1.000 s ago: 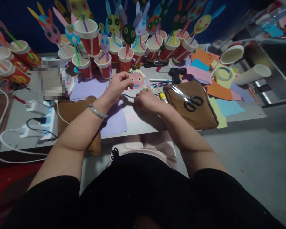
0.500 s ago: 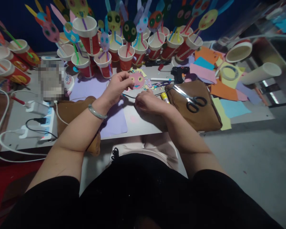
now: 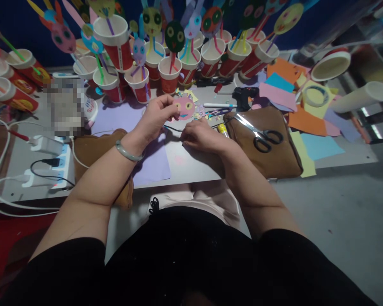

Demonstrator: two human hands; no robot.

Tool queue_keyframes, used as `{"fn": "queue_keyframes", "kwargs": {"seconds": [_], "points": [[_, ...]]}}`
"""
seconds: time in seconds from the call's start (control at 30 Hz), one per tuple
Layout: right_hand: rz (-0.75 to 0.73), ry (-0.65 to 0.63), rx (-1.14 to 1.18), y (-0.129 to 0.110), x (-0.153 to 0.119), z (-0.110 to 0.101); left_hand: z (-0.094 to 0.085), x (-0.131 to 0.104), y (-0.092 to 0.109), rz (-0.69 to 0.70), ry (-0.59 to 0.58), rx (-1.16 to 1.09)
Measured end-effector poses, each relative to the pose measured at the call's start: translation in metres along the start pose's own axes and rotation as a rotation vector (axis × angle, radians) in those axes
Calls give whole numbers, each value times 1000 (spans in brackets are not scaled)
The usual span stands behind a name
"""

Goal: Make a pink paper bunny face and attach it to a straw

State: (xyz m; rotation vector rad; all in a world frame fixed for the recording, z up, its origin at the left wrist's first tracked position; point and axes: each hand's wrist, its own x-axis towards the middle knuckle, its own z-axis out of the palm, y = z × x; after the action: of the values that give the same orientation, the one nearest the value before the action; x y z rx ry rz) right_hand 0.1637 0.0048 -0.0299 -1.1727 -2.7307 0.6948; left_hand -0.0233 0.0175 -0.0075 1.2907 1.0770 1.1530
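Between thumb and fingers, my left hand (image 3: 158, 117) pinches the left edge of a pink paper face (image 3: 184, 111) with yellow eyes and a blue mouth. My right hand (image 3: 200, 135) rests low over the table, its fingers curled; whatever they may hold is hidden. A black cable (image 3: 174, 128) runs across the table between my hands. Tiny paper scraps (image 3: 200, 111) lie just beyond my right fingers. To the right of that hand is a yellow glue stick (image 3: 222, 129), partly covered by the wrist. Black-handled scissors (image 3: 258, 136) lie on a brown cushion (image 3: 274, 161).
Red and white paper cups (image 3: 170, 76) holding straws and paper animal faces line the back. A power strip (image 3: 64, 165) with white cables is at left. Coloured paper (image 3: 322, 146), a tape roll (image 3: 315, 95) and a black glue gun (image 3: 244, 97) lie at right. Purple paper (image 3: 153, 163) is in front.
The view has shifted slightly, so the table's outer parts sit wider. My hands and the pink paper face stay nearly in place, with the same pinch on the left.
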Motion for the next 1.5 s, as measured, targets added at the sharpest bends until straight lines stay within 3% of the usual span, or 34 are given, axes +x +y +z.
{"fn": "queue_keyframes", "kwargs": {"seconds": [0.27,0.5,0.57,0.73,0.87,1.13,1.5], "points": [[16,-50,4,-4,2,1,1,-1,3,-34,2,15],[20,47,304,3,-7,-10,0,-1,4,-48,12,19],[76,145,391,8,-9,-13,0,-2,4,-66,0,18],[250,601,518,29,-8,-17,1,-5,2,-115,-87,7],[241,818,650,42,-6,-19,4,-11,0,-136,-160,35],[252,752,766,26,-5,-13,10,-17,-4,-246,-264,75],[250,678,849,14,-7,-14,10,-20,-8,-183,-325,200]]}}
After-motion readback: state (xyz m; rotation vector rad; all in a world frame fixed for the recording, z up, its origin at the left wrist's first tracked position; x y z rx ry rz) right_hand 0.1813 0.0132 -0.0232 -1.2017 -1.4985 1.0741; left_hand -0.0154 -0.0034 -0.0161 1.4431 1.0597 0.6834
